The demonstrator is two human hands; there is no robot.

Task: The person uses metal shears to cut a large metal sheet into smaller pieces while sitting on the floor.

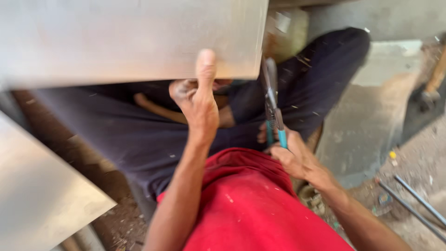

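Observation:
My left hand (199, 100) grips the lower edge of a large grey metal sheet (125, 39), thumb pressed up on its face. My right hand (295, 155) is closed on the teal handles of metal snips (271, 100). The snips' blades point up at the sheet's lower right corner. I sit with dark trousers and a red shirt below the sheet. The picture is blurred by motion.
A second grey sheet (39, 195) lies at the lower left. Two thin metal rods (413, 202) rest on the dusty concrete floor at the right. A flat grey slab (367, 116) lies beside my right knee. A hammer-like tool (432, 86) stands at the far right.

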